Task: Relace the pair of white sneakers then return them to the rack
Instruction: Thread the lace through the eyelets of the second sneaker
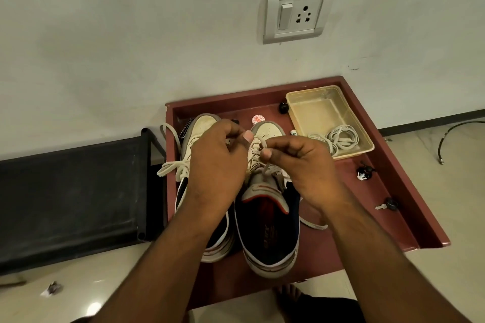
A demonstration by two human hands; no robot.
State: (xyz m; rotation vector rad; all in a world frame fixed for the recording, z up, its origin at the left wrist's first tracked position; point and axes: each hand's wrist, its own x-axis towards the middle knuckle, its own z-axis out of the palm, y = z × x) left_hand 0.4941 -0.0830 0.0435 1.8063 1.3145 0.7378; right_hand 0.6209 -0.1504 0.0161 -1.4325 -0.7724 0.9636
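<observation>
While both sneakers are sitting side by side on the red tray [388, 191], the left hand [217, 162] and right hand [301, 162] are each pinching the lace [262, 145] above the right sneaker [267, 231]. Loose laces are trailing from the left sneaker [202, 128]. Spare laces are lying in the clear tub [307, 97].

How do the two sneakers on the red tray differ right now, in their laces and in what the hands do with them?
The right sneaker has its lace pinched by both the left hand and the right hand above its eyelets; the left sneaker is not being worked on. The left sneaker's lace lies loose, spilling over the tray edge; the right sneaker's lace is pulled up. The left sneaker is largely hidden behind the left hand. Both point toes toward the wall, side by side.
</observation>
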